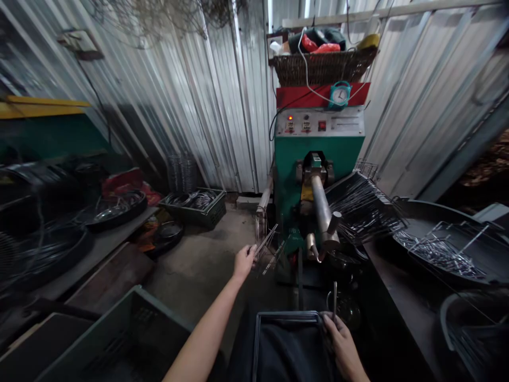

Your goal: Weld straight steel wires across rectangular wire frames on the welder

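My left hand (243,261) reaches forward with its fingers closed on thin wire pieces (265,243), beside a bunch of similar wires hanging from a bar at the machine's left side. Low on the right, my right hand (341,342) is closed round short metal rods (335,298) that stick up from the fist; their exact kind I cannot make out. Its fingers also lie against the corner of a stack of rectangular wire frames (287,315) resting on my lap. Ahead stands a green spot-welding machine (320,146) with a thick metal arm (323,204) pointing towards me.
A green plastic crate (155,313) is at the lower left. Farther back, another crate (204,212) holds wire rings. At right, a wide round pan (493,254) contains many short wire pieces, and bent wire racks (358,204) lean beside the machine. A cluttered bench (119,233) runs along the left.
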The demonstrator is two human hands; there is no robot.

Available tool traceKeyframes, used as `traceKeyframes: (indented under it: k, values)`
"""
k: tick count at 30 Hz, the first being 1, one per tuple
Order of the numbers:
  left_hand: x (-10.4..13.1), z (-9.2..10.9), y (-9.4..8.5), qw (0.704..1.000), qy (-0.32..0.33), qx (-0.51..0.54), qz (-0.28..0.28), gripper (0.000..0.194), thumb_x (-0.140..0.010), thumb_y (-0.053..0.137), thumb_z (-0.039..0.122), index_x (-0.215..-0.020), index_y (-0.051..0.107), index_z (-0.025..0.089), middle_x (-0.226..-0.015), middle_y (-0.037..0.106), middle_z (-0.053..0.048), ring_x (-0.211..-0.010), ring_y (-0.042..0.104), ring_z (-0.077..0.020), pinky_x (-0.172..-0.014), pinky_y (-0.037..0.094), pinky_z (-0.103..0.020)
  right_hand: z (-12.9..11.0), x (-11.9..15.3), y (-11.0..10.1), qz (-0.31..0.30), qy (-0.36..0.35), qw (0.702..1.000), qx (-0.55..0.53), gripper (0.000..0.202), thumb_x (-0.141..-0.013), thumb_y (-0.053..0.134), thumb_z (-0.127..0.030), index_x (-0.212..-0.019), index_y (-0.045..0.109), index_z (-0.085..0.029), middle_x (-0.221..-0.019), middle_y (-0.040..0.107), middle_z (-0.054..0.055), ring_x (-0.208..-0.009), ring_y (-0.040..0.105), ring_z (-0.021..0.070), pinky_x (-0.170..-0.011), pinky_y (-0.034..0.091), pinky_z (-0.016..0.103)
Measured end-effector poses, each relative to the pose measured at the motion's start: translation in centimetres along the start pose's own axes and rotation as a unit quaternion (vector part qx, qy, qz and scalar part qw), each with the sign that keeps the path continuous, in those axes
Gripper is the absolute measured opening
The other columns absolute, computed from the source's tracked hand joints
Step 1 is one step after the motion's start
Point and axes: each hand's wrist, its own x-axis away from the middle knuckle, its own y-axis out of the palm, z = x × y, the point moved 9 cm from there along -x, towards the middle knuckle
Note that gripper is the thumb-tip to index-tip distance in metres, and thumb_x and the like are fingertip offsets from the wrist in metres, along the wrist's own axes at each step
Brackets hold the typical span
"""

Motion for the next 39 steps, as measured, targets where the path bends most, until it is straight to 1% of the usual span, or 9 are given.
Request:
traceKeyframes:
  k: [3,8,12,15,21,24,28,32,39]
  values:
    - [-1.0,-1.1,-0.5,0.999,-0.032,-0.006,0.018,0.027,-0.077,0.042,0.036,-0.088,0.054,0.015,-0.072,0.061,-0.006,-0.054,0.057,-0.0165,-0.048,0.042,-0.027,0.4,-0.2,0.3,-0.018,0.008,0.999,-0.034,0.036,-0.06,0.067,-0.045,-0.082,0.059,-0.017,-0.062,0.055,-0.002,-0.054,0.05,0.0106,-0.047,0.038,0.019]
    - [-2.9,-2.5,-2.5,0.992,-0.032,-0.037,0.119,0.038,-0.069,0.054,0.04,-0.096,0.052,0.014,-0.098,0.058,-0.016,-0.089,0.056,-0.0245,-0.066,0.042,-0.031,0.8,-0.3,0.5,-0.02,0.022,0.998,-0.053,0.033,-0.061,0.068,-0.044,-0.08,0.059,-0.018,-0.06,0.054,-0.003,-0.052,0.05,0.0101,-0.047,0.038,0.019]
    - [-4.1,-3.8,-1.3,0.998,-0.026,-0.004,0.059,0.038,-0.065,0.054,0.05,-0.073,0.058,0.014,-0.072,0.062,-0.009,-0.076,0.057,-0.0224,-0.063,0.04,-0.029,0.5,-0.4,0.7,-0.03,0.01,0.999,-0.04,0.031,-0.062,0.067,-0.043,-0.079,0.059,-0.019,-0.064,0.055,-0.003,-0.058,0.052,0.0114,-0.051,0.04,0.019]
    - [-3.8,-4.2,-0.3,0.999,-0.006,0.035,0.011,0.042,-0.066,0.05,0.054,-0.067,0.059,0.013,-0.06,0.06,-0.003,-0.066,0.056,-0.0179,-0.061,0.04,-0.026,0.4,-0.4,0.6,-0.027,0.009,0.999,-0.028,0.031,-0.063,0.066,-0.044,-0.079,0.059,-0.019,-0.061,0.053,-0.003,-0.055,0.05,0.0109,-0.051,0.039,0.02]
    - [-2.1,-5.1,0.0,0.995,0.004,0.088,-0.036,0.047,-0.068,0.047,0.057,-0.076,0.061,0.013,-0.071,0.063,-0.005,-0.069,0.055,-0.0161,-0.063,0.04,-0.025,0.8,-0.5,0.7,-0.029,0.021,0.999,0.001,0.034,-0.063,0.065,-0.047,-0.081,0.057,-0.019,-0.055,0.048,-0.006,-0.043,0.04,0.0071,-0.04,0.028,0.017]
    - [-1.7,-5.3,0.1,0.993,0.012,0.109,-0.052,0.046,-0.069,0.046,0.056,-0.077,0.06,0.013,-0.069,0.063,-0.004,-0.066,0.055,-0.0151,-0.062,0.04,-0.024,1.0,-0.5,0.7,-0.032,0.022,0.999,-0.01,0.033,-0.063,0.065,-0.046,-0.081,0.057,-0.019,-0.057,0.048,-0.005,-0.045,0.041,0.0074,-0.041,0.03,0.017]
    - [-1.2,-4.8,-0.2,0.993,0.035,0.099,-0.048,0.04,-0.07,0.048,0.052,-0.066,0.059,0.014,-0.067,0.061,-0.003,-0.069,0.054,-0.0154,-0.068,0.039,-0.025,0.8,-0.4,0.8,-0.032,0.02,0.999,-0.018,0.034,-0.063,0.066,-0.044,-0.082,0.057,-0.018,-0.061,0.05,-0.005,-0.049,0.043,0.0074,-0.044,0.033,0.017]
    - [-0.6,-4.0,-0.6,0.995,0.053,0.07,-0.041,0.037,-0.074,0.044,0.048,-0.072,0.061,0.014,-0.07,0.063,-0.003,-0.071,0.055,-0.0162,-0.07,0.039,-0.026,0.5,-0.3,0.8,-0.032,0.012,0.999,-0.009,0.035,-0.064,0.065,-0.045,-0.082,0.057,-0.017,-0.058,0.048,-0.005,-0.046,0.041,0.0067,-0.042,0.03,0.017]
    - [-0.6,-3.6,-2.9,0.997,0.063,0.015,0.046,0.032,-0.076,0.039,0.045,-0.067,0.055,0.018,-0.068,0.061,-0.004,-0.069,0.056,-0.0176,-0.067,0.04,-0.027,0.2,-0.1,1.0,-0.036,0.009,0.999,-0.006,0.035,-0.062,0.066,-0.046,-0.08,0.057,-0.018,-0.05,0.04,-0.008,-0.037,0.03,0.0041,-0.035,0.021,0.017]
